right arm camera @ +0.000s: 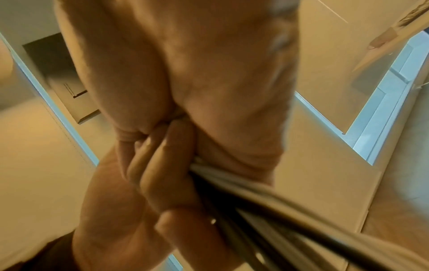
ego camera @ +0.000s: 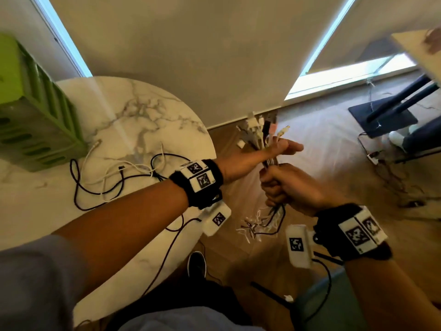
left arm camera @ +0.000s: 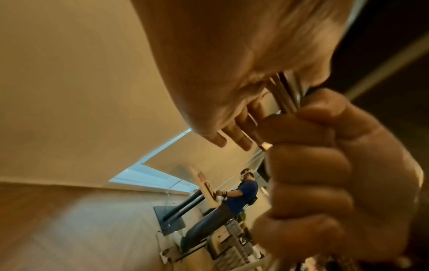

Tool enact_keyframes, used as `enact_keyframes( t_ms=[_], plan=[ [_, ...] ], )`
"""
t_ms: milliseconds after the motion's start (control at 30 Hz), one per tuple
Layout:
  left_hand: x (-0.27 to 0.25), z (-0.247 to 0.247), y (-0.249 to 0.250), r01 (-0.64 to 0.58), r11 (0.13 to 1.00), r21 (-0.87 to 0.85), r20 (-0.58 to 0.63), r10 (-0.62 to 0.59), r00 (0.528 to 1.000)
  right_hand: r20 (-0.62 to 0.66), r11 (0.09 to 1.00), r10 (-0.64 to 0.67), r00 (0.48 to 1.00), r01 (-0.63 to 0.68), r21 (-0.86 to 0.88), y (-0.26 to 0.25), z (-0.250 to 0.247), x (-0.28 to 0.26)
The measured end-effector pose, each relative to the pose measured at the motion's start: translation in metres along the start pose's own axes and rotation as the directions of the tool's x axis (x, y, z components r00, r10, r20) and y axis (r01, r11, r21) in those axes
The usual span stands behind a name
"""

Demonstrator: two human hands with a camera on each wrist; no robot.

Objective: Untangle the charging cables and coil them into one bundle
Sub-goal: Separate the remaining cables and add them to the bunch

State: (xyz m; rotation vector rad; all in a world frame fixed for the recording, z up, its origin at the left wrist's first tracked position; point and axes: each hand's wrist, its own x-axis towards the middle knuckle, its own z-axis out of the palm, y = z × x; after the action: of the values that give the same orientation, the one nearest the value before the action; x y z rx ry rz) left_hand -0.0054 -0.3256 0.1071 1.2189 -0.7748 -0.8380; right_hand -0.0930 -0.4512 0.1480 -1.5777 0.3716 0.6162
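A bundle of white and black charging cables stands upright off the table's right edge, its connectors fanning out at the top. My left hand holds the bundle just under the connectors, thumb laid across it. My right hand grips the same bundle in a fist directly below. The loose ends hang under that fist. In the left wrist view the cables run from my palm into the right fist. In the right wrist view the curled fingers clamp the strands. More black and white cables lie tangled on the table.
The round marble table carries a green slotted crate at its left. A wooden floor lies below my hands, with my shoe on it. At the right are a desk's black base, floor wires and another person.
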Motion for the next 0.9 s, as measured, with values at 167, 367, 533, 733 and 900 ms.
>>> enact_keyframes(
  t_ms=[167, 367, 533, 733, 900],
  plan=[
    [0.0, 0.001, 0.012, 0.069, 0.996, -0.059, -0.101, -0.075, 0.992, -0.03, 0.986, -0.165, 0.986, 0.166, 0.026, 0.012, 0.007, 0.006],
    [-0.003, 0.018, 0.041, 0.135, 0.99, -0.044, -0.032, -0.137, 0.99, -0.168, 0.94, -0.069, 0.983, 0.008, -0.34, 0.121, 0.019, 0.077],
    [-0.017, -0.017, 0.052, 0.205, 0.979, -0.004, -0.037, -0.205, 0.978, -0.386, 0.802, -0.027, 0.922, -0.21, -0.559, 0.166, -0.013, 0.092],
    [-0.022, -0.025, 0.035, 0.094, 0.994, -0.059, -0.353, -0.109, 0.929, -0.476, 0.55, -0.221, 0.851, -0.294, -0.781, 0.173, -0.028, 0.114],
    [-0.011, -0.013, 0.021, 0.196, 0.98, -0.046, -0.313, -0.201, 0.928, -0.203, 0.771, -0.155, 0.967, -0.01, -0.637, 0.132, -0.014, 0.102]
  ],
)
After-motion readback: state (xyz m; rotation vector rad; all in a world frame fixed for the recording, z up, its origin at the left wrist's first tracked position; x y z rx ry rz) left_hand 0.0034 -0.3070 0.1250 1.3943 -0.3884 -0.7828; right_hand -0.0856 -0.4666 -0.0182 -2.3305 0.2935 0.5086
